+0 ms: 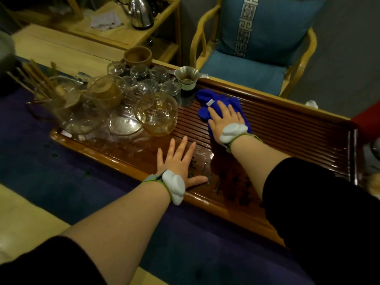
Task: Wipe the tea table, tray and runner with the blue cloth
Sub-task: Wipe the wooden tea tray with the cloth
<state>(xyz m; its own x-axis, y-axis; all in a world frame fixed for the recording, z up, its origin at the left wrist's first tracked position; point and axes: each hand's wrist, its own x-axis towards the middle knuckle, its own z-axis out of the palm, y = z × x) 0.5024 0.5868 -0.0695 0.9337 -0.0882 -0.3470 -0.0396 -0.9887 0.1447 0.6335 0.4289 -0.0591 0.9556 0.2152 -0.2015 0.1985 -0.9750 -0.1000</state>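
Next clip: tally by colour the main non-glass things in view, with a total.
Blue: 3, the blue cloth under the right hand, the chair cushion, the runner.
Brown: 2, the wooden tea tray under the left hand, the clay cup.
Silver: 1, the kettle.
Total: 6.

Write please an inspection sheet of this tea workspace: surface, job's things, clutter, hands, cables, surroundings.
Surface: wooden tea tray with slatted top, lying on a dark blue runner; light wood tea table shows beneath.
Job's things: blue cloth spread on the slats.
Clutter: glass cups and pitchers crowd the tray's left end; metal strainer on a stand; brown clay bowl.
Hands: right hand flat on the cloth; left hand flat on the tray, fingers spread, holding nothing.
Cables: nothing seen.
Surroundings: wooden armchair with blue cushions; steel kettle on a side shelf.
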